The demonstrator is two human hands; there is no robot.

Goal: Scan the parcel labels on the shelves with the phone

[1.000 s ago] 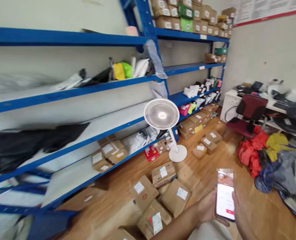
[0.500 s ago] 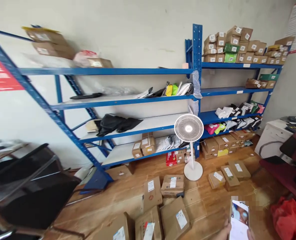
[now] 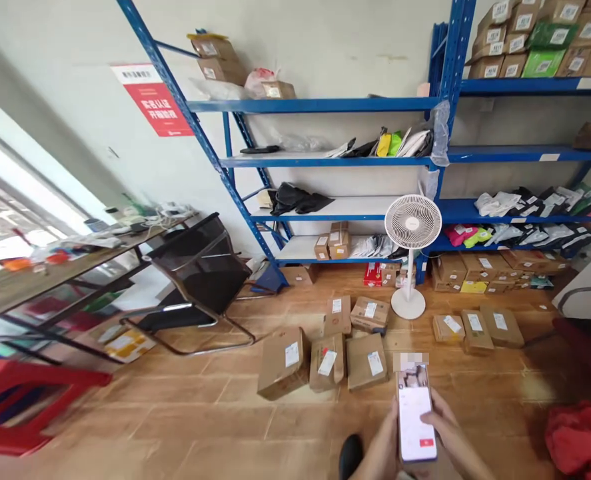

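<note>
A smartphone point(image 3: 415, 423) is upright before me at the lower right, its lit screen facing me. The screen shows a picture at the top, a white page below and a small red button low down. My left hand point(image 3: 386, 430) is closed round the phone's left edge. On the other side my right hand point(image 3: 444, 420) grips the right edge, its thumb over the screen. Beyond the phone, several cardboard boxes with white labels lie on the floor, among them a box point(image 3: 366, 363) just to its left.
A white pedestal fan point(image 3: 413, 223) stands before blue shelves point(image 3: 325, 105) holding parcels and bags. Left are a black chair point(image 3: 200, 273), a cluttered table point(image 3: 75, 263) and a red stool point(image 3: 30, 400). More boxes point(image 3: 476, 331) lie right, with red cloth point(image 3: 582, 440) at the lower right.
My view has swung left and down, bringing in the table and red stool. The phone and both hands now show more fully, and my right thumb is over the screen.
</note>
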